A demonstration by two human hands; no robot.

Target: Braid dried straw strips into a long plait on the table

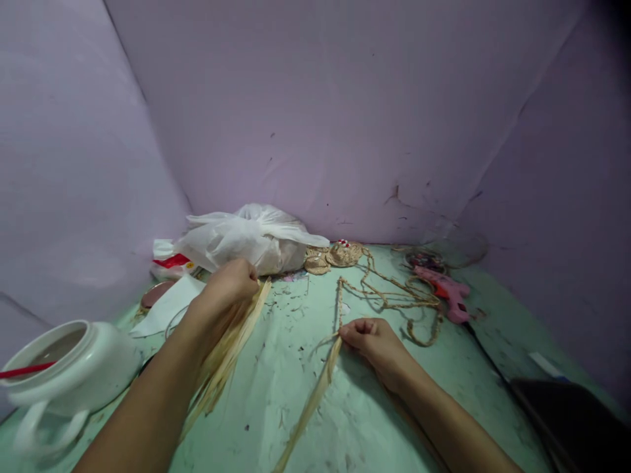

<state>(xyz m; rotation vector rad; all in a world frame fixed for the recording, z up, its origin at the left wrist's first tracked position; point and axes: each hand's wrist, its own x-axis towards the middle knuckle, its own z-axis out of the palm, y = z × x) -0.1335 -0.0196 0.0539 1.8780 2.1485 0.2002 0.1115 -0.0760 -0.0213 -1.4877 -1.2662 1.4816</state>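
Observation:
My right hand (369, 345) pinches a thin straw-coloured braid (340, 302) between thumb and fingertips. From that pinch, a loose raffia strand (315, 401) runs down toward the near edge, and a short end sticks out to the left. Beyond the hand, the braid continues as a long cord (394, 304) lying in loops on the green tabletop (290, 368). My left hand (234, 281) is closed at the far end of a bundle of pale raffia strips (239, 341); its fingertips are partly hidden. The left forearm covers part of the bundle.
A white plastic bag (251, 240) lies against the back wall, with coiled braided pieces (345, 254) beside it. A pink glue gun (444, 292) with a black cord lies right. A white pot (98, 358) stands left. A dark object (566, 414) occupies the lower right.

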